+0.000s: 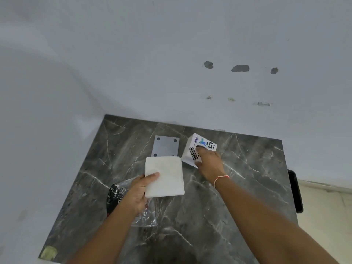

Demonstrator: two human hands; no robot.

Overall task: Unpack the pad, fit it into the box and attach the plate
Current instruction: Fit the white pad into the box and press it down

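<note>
My left hand grips a white square pad by its lower left corner, held flat above the dark marble table. My right hand is closed on a small white box with coloured printing, tilted on the table to the right of the pad. A grey metal plate with dark corner holes lies flat just beyond the pad; its near edge is hidden by the pad.
A crumpled clear wrapper with black print lies under my left wrist. White walls close in behind and to the left. A black object sits past the table's right edge. A patch of tape marks the front left corner.
</note>
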